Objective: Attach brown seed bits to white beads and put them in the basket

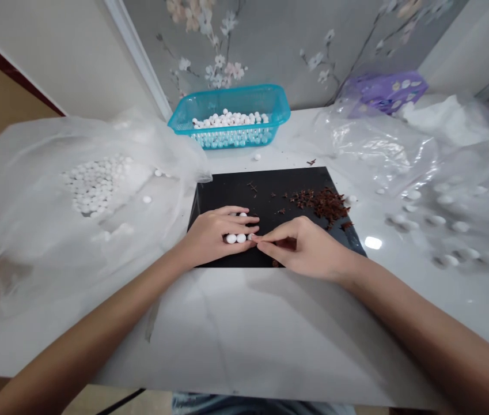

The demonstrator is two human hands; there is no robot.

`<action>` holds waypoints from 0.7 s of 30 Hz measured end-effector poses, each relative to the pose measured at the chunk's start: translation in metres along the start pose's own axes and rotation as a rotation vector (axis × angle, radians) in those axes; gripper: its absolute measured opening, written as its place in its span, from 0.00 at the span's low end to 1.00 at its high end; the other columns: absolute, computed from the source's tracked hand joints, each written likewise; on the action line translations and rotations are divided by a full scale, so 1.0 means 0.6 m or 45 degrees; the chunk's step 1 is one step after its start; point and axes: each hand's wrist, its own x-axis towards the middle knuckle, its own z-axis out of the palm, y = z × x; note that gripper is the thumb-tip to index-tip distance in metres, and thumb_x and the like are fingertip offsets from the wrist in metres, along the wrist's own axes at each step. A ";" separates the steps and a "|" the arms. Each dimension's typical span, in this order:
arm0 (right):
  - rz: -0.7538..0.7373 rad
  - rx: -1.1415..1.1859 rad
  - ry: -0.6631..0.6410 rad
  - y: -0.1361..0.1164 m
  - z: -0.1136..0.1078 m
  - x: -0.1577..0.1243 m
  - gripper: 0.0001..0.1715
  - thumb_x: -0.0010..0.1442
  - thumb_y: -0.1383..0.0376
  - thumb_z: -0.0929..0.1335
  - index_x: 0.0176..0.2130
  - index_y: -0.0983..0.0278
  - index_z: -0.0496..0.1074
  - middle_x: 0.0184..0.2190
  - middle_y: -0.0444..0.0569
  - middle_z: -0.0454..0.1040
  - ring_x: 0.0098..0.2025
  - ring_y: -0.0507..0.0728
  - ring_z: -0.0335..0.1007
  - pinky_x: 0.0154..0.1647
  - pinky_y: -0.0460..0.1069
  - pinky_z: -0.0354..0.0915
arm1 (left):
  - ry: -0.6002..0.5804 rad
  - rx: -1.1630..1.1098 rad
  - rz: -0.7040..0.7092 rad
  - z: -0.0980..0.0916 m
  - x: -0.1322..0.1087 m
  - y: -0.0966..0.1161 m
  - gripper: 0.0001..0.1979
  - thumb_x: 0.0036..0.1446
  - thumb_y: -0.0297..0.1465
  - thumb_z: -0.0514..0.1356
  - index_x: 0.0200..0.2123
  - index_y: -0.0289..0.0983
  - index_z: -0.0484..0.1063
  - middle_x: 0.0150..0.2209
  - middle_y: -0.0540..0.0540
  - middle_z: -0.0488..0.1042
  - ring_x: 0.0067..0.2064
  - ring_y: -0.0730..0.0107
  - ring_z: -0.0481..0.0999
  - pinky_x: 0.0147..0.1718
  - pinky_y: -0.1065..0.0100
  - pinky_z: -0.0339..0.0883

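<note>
My left hand [222, 230] lies palm down on a black board [235, 193]. A short row of small white balls [241, 238] is held between its thumb and index finger, and another white ball [243, 215] shows between fingers farther up. My right hand [296, 242] comes in from the right, thumb and index finger pinched together at the row's right-end ball [251, 237]. Whatever is in that pinch is too small to make out. A heap of reddish-brown bits [326, 204] lies on the board's right side, with some scattered pieces nearby.
Behind the board stands a blue-green basket [227, 129] of white balls. A clear plastic bag [45, 150] with more balls lies left. Crumpled clear plastic [382, 150], a purple package [391, 92] and loose balls [460, 226] are on the right of the white table [244, 323].
</note>
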 end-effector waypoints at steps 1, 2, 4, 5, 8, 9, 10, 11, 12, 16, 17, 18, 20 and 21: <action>-0.006 0.014 0.003 0.000 -0.003 0.001 0.19 0.60 0.59 0.63 0.26 0.64 0.77 0.16 0.41 0.62 0.19 0.46 0.50 0.19 0.44 0.48 | 0.000 0.001 0.004 0.000 0.000 -0.001 0.13 0.55 0.38 0.58 0.42 0.43 0.77 0.45 0.52 0.77 0.53 0.63 0.71 0.48 0.62 0.70; -0.023 0.044 0.006 0.001 -0.008 0.002 0.17 0.60 0.59 0.64 0.28 0.64 0.78 0.18 0.42 0.65 0.20 0.46 0.53 0.20 0.44 0.50 | -0.003 0.004 0.008 -0.001 0.000 -0.002 0.13 0.56 0.38 0.58 0.42 0.43 0.77 0.45 0.52 0.77 0.53 0.64 0.71 0.49 0.62 0.70; -0.045 0.133 0.058 0.003 -0.023 0.005 0.15 0.59 0.59 0.65 0.33 0.64 0.79 0.22 0.44 0.70 0.22 0.47 0.58 0.21 0.44 0.53 | -0.015 0.019 0.009 -0.002 -0.001 -0.004 0.13 0.56 0.39 0.58 0.42 0.44 0.77 0.46 0.52 0.77 0.53 0.64 0.71 0.49 0.62 0.69; -0.037 0.173 0.120 0.004 -0.032 0.006 0.15 0.58 0.59 0.65 0.35 0.64 0.79 0.23 0.45 0.71 0.22 0.48 0.59 0.21 0.44 0.55 | -0.017 0.027 0.008 -0.003 -0.002 -0.005 0.13 0.56 0.39 0.58 0.42 0.44 0.77 0.46 0.52 0.77 0.54 0.64 0.70 0.50 0.62 0.69; 0.039 0.124 0.441 0.013 -0.060 0.006 0.13 0.56 0.60 0.67 0.36 0.64 0.79 0.26 0.47 0.72 0.22 0.48 0.59 0.22 0.45 0.56 | -0.026 0.046 0.007 -0.004 -0.004 -0.007 0.14 0.57 0.40 0.57 0.44 0.44 0.76 0.48 0.52 0.76 0.55 0.64 0.69 0.51 0.62 0.68; 0.058 0.059 0.520 0.018 -0.066 0.005 0.12 0.55 0.61 0.67 0.35 0.64 0.79 0.26 0.46 0.72 0.22 0.48 0.58 0.21 0.45 0.56 | -0.029 0.056 0.010 -0.004 -0.005 -0.008 0.15 0.58 0.40 0.56 0.45 0.44 0.75 0.48 0.52 0.75 0.55 0.64 0.69 0.51 0.62 0.68; 0.070 -0.010 0.568 0.023 -0.072 0.005 0.11 0.54 0.62 0.67 0.34 0.63 0.78 0.25 0.46 0.70 0.21 0.48 0.57 0.21 0.46 0.55 | -0.028 0.069 0.012 -0.003 -0.006 -0.008 0.15 0.58 0.40 0.55 0.46 0.43 0.75 0.49 0.52 0.75 0.55 0.64 0.69 0.52 0.61 0.68; 0.076 -0.074 0.587 0.030 -0.075 0.004 0.10 0.54 0.63 0.67 0.33 0.63 0.78 0.25 0.46 0.69 0.21 0.47 0.56 0.21 0.46 0.55 | -0.023 0.086 0.010 -0.003 -0.006 -0.008 0.16 0.59 0.40 0.55 0.47 0.43 0.74 0.50 0.51 0.74 0.55 0.64 0.69 0.52 0.61 0.68; 0.078 -0.130 0.580 0.036 -0.077 0.003 0.10 0.53 0.64 0.67 0.33 0.63 0.78 0.24 0.45 0.68 0.21 0.47 0.56 0.21 0.46 0.55 | -0.015 0.103 0.004 -0.002 -0.007 -0.007 0.16 0.59 0.40 0.54 0.47 0.43 0.74 0.50 0.51 0.74 0.55 0.64 0.69 0.52 0.61 0.68; 0.070 -0.298 0.434 0.052 -0.073 0.005 0.10 0.52 0.66 0.67 0.35 0.63 0.78 0.26 0.45 0.68 0.22 0.47 0.58 0.22 0.46 0.56 | 0.011 0.160 -0.018 -0.001 -0.009 -0.006 0.18 0.60 0.39 0.53 0.51 0.41 0.71 0.52 0.50 0.72 0.56 0.64 0.68 0.52 0.61 0.67; 0.074 -0.340 0.414 0.052 -0.071 0.005 0.11 0.53 0.67 0.67 0.37 0.63 0.78 0.27 0.45 0.68 0.22 0.48 0.59 0.23 0.46 0.56 | 0.006 0.167 -0.017 -0.002 -0.009 -0.005 0.19 0.60 0.39 0.53 0.51 0.41 0.70 0.52 0.50 0.72 0.56 0.64 0.68 0.52 0.61 0.67; 0.083 -0.384 0.409 0.050 -0.068 0.006 0.13 0.53 0.67 0.66 0.39 0.62 0.77 0.28 0.45 0.69 0.23 0.48 0.61 0.23 0.46 0.56 | -0.001 0.168 -0.017 -0.002 -0.009 -0.005 0.19 0.60 0.40 0.53 0.52 0.40 0.70 0.52 0.50 0.72 0.56 0.63 0.68 0.52 0.61 0.67; 0.097 -0.474 0.418 0.045 -0.060 0.007 0.15 0.56 0.67 0.65 0.43 0.62 0.76 0.31 0.46 0.71 0.26 0.49 0.64 0.26 0.46 0.58 | -0.015 0.161 -0.014 -0.004 -0.009 -0.003 0.20 0.61 0.40 0.52 0.53 0.40 0.69 0.52 0.49 0.72 0.56 0.62 0.67 0.52 0.59 0.67; 0.097 -0.518 0.418 0.043 -0.055 0.008 0.15 0.57 0.67 0.64 0.44 0.62 0.75 0.33 0.47 0.72 0.28 0.50 0.66 0.27 0.46 0.59 | -0.018 0.153 -0.017 -0.005 -0.008 -0.002 0.20 0.61 0.40 0.52 0.53 0.40 0.69 0.52 0.49 0.72 0.56 0.62 0.67 0.52 0.59 0.66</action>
